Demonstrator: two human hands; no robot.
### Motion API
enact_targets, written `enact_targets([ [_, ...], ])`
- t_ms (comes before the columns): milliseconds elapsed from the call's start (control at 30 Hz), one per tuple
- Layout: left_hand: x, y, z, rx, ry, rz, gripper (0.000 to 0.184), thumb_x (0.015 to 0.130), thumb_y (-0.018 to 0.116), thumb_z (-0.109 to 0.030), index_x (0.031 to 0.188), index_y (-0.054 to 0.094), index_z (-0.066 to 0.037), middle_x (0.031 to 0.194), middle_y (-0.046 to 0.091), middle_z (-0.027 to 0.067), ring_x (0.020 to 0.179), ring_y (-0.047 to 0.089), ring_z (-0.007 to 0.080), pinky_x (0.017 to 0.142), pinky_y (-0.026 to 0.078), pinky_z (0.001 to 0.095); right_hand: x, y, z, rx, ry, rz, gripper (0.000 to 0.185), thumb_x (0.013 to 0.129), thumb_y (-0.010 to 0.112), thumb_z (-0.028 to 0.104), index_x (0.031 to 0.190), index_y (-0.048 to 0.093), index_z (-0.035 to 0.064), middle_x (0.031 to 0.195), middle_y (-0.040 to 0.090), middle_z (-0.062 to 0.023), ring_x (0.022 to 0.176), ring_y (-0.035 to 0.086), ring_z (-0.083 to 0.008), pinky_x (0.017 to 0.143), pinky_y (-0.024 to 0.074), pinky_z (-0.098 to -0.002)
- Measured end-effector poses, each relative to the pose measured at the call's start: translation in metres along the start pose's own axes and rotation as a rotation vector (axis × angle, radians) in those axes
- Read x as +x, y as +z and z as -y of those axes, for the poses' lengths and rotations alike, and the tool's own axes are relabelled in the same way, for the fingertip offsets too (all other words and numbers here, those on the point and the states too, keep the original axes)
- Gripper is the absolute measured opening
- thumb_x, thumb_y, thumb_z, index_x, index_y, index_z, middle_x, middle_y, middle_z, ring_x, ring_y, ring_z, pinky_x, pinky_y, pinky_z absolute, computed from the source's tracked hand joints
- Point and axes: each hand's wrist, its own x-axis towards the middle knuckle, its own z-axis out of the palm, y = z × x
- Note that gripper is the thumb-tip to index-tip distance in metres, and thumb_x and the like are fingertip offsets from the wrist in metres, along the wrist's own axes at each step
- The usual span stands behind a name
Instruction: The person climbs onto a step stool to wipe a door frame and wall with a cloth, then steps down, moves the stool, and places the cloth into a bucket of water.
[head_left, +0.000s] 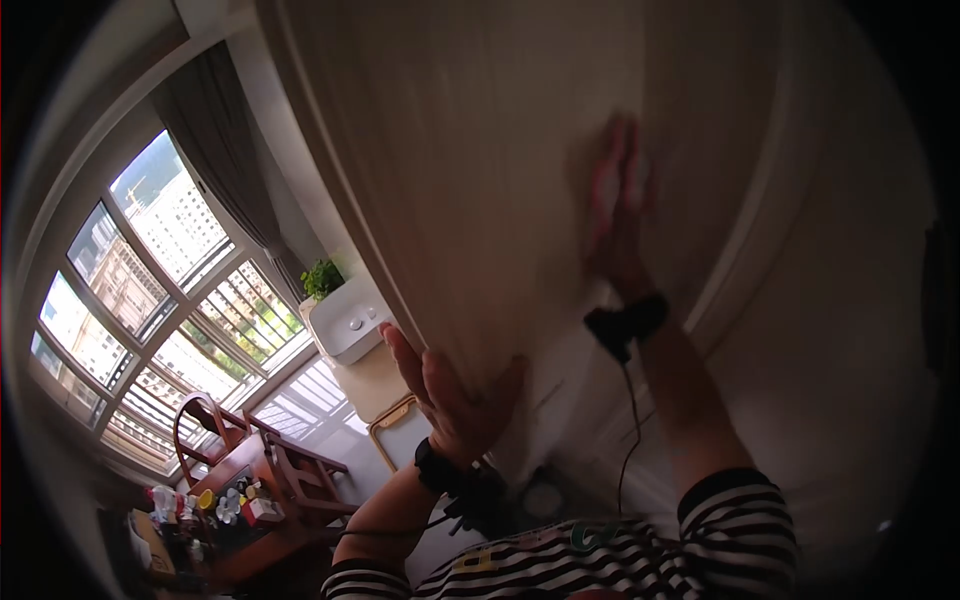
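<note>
Grip of the left hand [455, 408] is spread, fingers at the left edge of the pale panel [470, 200] filling the view ahead; contact is uncertain. Blurred, the right hand [622, 215] stretches its fingers against the panel's face. Past that edge, sunlit floor [305, 398] adjoins reddish wooden furniture [245, 462].

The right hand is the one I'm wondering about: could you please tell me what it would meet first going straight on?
Most likely the large pale panel: the right hand points up along its face, though blur hides whether they already touch.
</note>
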Motion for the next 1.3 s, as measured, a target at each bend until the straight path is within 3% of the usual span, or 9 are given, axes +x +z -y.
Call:
enact_targets([
  [33,-0.001,0.000,-0.001,-0.026,-0.047,-0.004,0.097,0.066,0.076,-0.028,0.135,0.012,-0.005,0.135,0.013,0.0342,0.126,0.017,0.0488,0.099,0.021,0.0562,-0.078,0.016,-0.002,0.018,0.317,0.140,0.068,0.091,0.012,0.047,0.138,0.013,-0.0022,0.144,0.014,-0.0189,0.135,0.008,-0.0282,0.106,-0.0056,-0.0446],
  [100,-0.005,0.004,-0.001,-0.058,-0.093,-0.037,0.101,0.063,0.078,-0.026,0.135,0.010,-0.006,0.136,0.010,0.0341,0.129,0.012,0.0458,0.101,0.015,0.0552,-0.207,0.032,0.032,-0.223,0.388,-0.014,0.066,0.090,0.021,0.050,0.136,0.024,0.0016,0.143,0.019,-0.0179,0.134,0.013,-0.0294,0.105,0.0092,-0.0500],
  [300,0.000,-0.001,-0.001,-0.075,-0.095,0.032,0.101,0.062,0.078,-0.021,0.135,0.010,-0.007,0.139,0.005,0.0288,0.130,0.008,0.0435,0.101,0.012,0.0541,-0.269,0.062,0.032,0.315,1.022,-0.234,0.055,0.090,0.035,0.025,0.136,0.017,0.0020,0.138,0.026,-0.0109,0.116,0.033,-0.0170,0.089,0.0329,-0.0328],
  [500,-0.012,0.001,0.013,-0.110,-0.012,-0.010,0.086,0.075,0.064,-0.030,0.135,0.009,-0.003,0.140,0.003,0.0283,0.130,0.005,0.0430,0.101,0.009,0.0555,-0.021,0.008,0.063,0.051,-0.062,0.057,0.031,0.065,0.064,0.025,0.093,0.063,0.0126,0.115,0.052,-0.0100,0.113,0.044,-0.0292,0.101,0.0239,-0.0455],
  [633,-0.042,0.012,0.029,-0.266,-0.156,-0.021,0.075,0.085,0.048,-0.038,0.135,0.011,0.003,0.140,0.009,0.0254,0.131,0.011,0.0356,0.104,0.012,0.0476,0.038,-0.013,0.088,0.024,0.095,0.618,0.041,0.075,0.054,0.020,0.113,0.052,0.0046,0.113,0.052,-0.0157,0.106,0.049,-0.0329,0.097,0.0295,-0.0427],
  [767,-0.031,0.004,0.024,-0.246,-0.101,0.010,0.075,0.085,0.047,-0.037,0.136,0.009,0.002,0.140,0.005,0.0282,0.131,0.009,0.0400,0.103,0.011,0.0502,-0.070,0.007,0.089,0.060,0.080,0.049,0.044,0.075,0.057,0.030,0.113,0.051,0.0097,0.124,0.040,-0.0144,0.116,0.032,-0.0316,0.096,0.0249,-0.0457],
  [1000,-0.002,0.000,0.013,-0.208,0.083,-0.019,0.070,0.085,0.043,-0.037,0.136,0.013,0.001,0.139,0.002,0.0328,0.129,0.006,0.0482,0.102,0.012,0.0549,-0.178,-0.019,0.100,0.806,0.824,0.207,0.044,0.081,0.056,0.005,0.122,0.040,0.0016,0.102,0.052,-0.0023,0.097,0.048,-0.0140,0.088,0.0404,-0.0316],
  [1200,-0.015,0.003,0.023,-0.308,0.078,-0.021,0.080,0.083,0.041,-0.054,0.137,0.016,-0.001,0.139,0.007,0.0334,0.129,0.010,0.0483,0.102,0.012,0.0553,-0.083,-0.024,0.133,0.199,-0.167,0.618,0.038,0.074,0.057,0.026,0.105,0.052,0.0062,0.099,0.054,-0.0101,0.101,0.051,-0.0276,0.089,0.0390,-0.0417],
  [1300,-0.012,0.002,0.024,-0.305,0.062,0.001,0.084,0.082,0.036,-0.061,0.137,0.017,-0.001,0.140,0.006,0.0312,0.129,0.009,0.0478,0.102,0.011,0.0551,0.012,-0.021,0.129,0.006,-0.273,0.271,0.050,0.065,0.066,0.018,0.112,0.054,0.0057,0.118,0.052,-0.0077,0.103,0.054,-0.0189,0.087,0.0426,-0.0300],
])
